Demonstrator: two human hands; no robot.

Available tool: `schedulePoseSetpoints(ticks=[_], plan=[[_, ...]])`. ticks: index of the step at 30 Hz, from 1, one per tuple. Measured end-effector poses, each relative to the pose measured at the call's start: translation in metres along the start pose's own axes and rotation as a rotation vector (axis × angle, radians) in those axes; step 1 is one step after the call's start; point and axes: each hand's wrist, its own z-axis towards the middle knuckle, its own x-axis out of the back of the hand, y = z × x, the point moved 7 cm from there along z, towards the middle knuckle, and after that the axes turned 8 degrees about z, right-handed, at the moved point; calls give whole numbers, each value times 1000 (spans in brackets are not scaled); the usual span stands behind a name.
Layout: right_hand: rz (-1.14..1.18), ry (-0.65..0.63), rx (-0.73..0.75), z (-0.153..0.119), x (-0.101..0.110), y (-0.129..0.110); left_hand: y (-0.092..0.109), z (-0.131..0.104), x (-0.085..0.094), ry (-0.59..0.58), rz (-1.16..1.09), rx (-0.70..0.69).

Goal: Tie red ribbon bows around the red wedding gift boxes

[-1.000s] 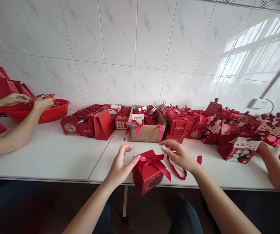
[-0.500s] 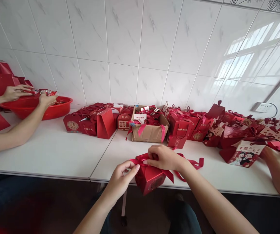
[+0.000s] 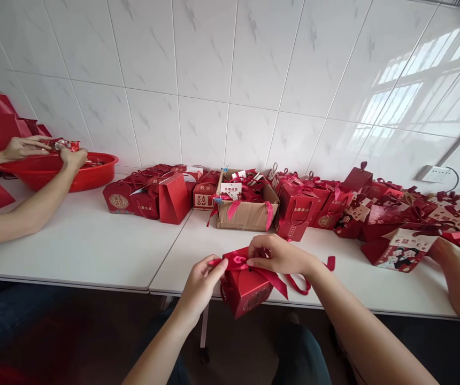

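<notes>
A small red gift box (image 3: 248,293) sits at the table's front edge, jutting slightly over it. Pink-red ribbon (image 3: 237,260) crosses its top in a knot or bow, and loose tails trail to the right over the tabletop. My left hand (image 3: 207,275) pinches the ribbon between thumb and fingers at the box's left side. From the right, my right hand (image 3: 278,255) reaches over the top, its fingers closed on the ribbon beside the knot; its fingertips are partly hidden.
Behind the box stands a cardboard box (image 3: 242,218) of ribbons and tags, flanked by red gift boxes (image 3: 176,198). At left, a co-worker's hands (image 3: 71,158) hold wrapped sweets over a red basin (image 3: 105,176). Another person's hand (image 3: 452,256) is at right, by a printed gift box (image 3: 402,256).
My right hand has shifted slightly right along the ribbon, and more of the knot shows. My left hand still pinches at the left. The co-worker's hands have moved a little left.
</notes>
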Motion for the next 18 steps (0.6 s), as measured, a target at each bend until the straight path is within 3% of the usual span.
schedulePoseSetpoints(ticks=[7,18], plan=[[-79,154,-4,-1,-8,1,10,-26,-15,-109,29,-5],[-121,224,34,-5,-15,3,3,-34,-22,-12,29,-22]])
